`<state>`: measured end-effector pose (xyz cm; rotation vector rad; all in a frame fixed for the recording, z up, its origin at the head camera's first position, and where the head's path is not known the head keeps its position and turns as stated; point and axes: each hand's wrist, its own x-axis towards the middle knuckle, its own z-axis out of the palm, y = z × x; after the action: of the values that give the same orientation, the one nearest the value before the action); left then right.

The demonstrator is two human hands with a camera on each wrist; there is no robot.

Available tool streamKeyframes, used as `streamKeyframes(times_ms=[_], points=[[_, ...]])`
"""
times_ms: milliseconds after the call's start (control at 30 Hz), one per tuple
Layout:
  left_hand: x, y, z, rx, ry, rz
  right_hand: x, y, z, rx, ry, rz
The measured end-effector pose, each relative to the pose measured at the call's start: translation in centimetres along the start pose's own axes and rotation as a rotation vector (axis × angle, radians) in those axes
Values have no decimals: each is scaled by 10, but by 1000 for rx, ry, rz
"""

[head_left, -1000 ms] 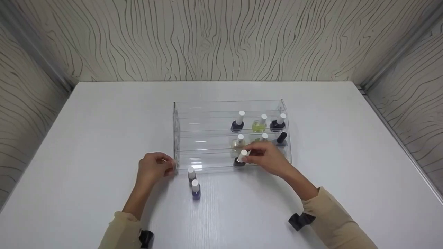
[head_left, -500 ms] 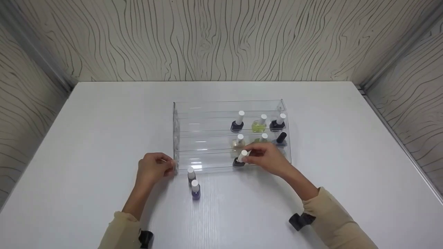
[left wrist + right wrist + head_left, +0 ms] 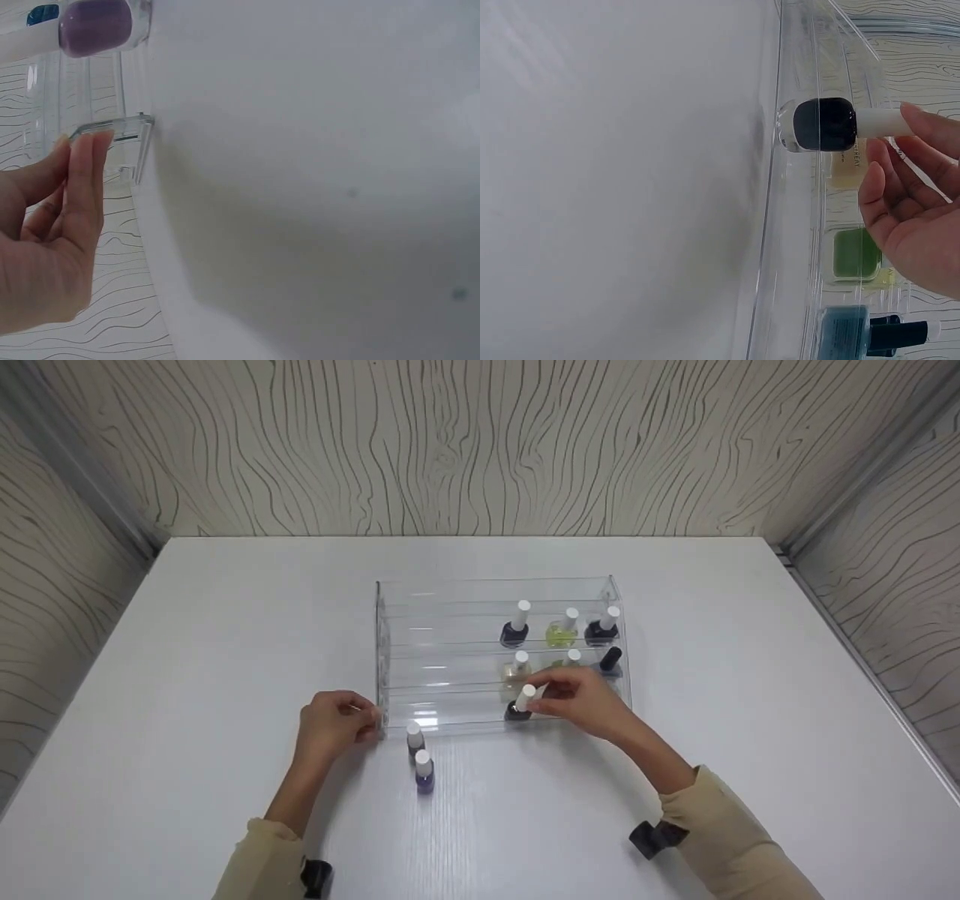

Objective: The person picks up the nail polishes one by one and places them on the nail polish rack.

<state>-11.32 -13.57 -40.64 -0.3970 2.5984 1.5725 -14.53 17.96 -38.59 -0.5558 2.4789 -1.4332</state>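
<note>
My right hand pinches the white cap of a dark nail polish bottle, which stands upright on the lowest front step of a clear acrylic rack. In the right wrist view, thumb and fingertips are at the cap, while the other fingers curl loosely below. My left hand pinches the front left end panel of the rack; the left wrist view shows thumb and fingers on either side of its edge. Just in front of the rack, a purple nail polish bottle and another white-capped bottle stand on the table.
On the rack's right half stand several more bottles, among them a yellow one, a green one and a blue one with a black cap. The white table meets a wood-patterned wall behind.
My right hand and forearm have shifted very slightly to the right, with the dark bottle almost in the same place. The left hand, the rack and the two front bottles have not moved.
</note>
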Motion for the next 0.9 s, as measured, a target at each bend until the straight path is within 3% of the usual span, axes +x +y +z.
streamKeyframes(times_ms=[600, 900], points=[[1, 0, 1, -2, -13, -40, -1, -12, -16, 0, -18, -63], [1, 2, 2, 42, 1, -58, -1, -24, -22, -6, -25, -68]])
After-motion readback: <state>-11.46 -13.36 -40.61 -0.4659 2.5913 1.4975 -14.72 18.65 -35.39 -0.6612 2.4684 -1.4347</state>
